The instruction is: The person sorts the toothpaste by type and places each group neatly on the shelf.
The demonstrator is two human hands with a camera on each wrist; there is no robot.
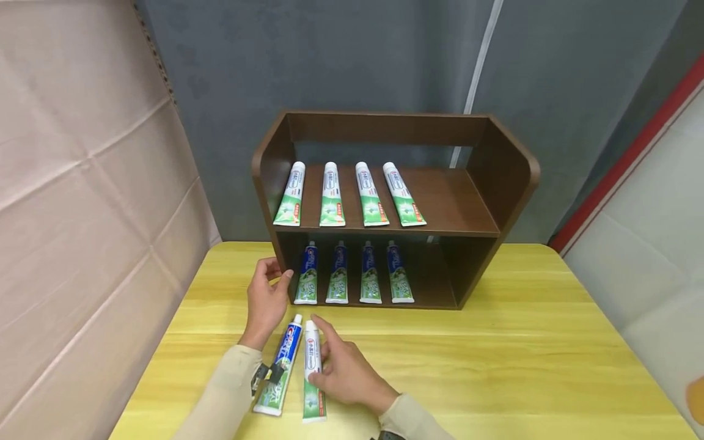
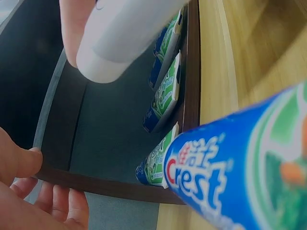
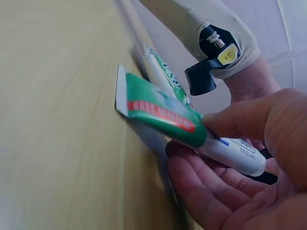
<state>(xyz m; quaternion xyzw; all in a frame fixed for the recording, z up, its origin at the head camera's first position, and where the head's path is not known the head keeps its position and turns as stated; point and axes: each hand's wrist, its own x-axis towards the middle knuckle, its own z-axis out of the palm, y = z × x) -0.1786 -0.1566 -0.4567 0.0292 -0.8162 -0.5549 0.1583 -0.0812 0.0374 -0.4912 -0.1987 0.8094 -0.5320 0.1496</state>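
My left hand (image 1: 267, 300) grips the left side panel of a dark brown two-tier shelf (image 1: 451, 195); in the left wrist view the thumb and fingers lie on either side of its edge. My right hand (image 1: 352, 374) holds a white and green toothpaste tube (image 1: 311, 349) by its sides, cap pointing toward the shelf. In the right wrist view this tube (image 3: 163, 112) is pinched between thumb and fingers, its flat end tilted just above the table. Beside it, partly under my left wrist, lies a blue and green Crest toothpaste tube (image 1: 290, 342).
Several white and green tubes (image 1: 332, 195) line the upper tier, caps to the back. Below stand several blue and green tubes (image 1: 338, 275) in a similar row, left of the bare lower right part. The yellow wood table (image 1: 522, 366) extends to the right; a grey curtain hangs behind.
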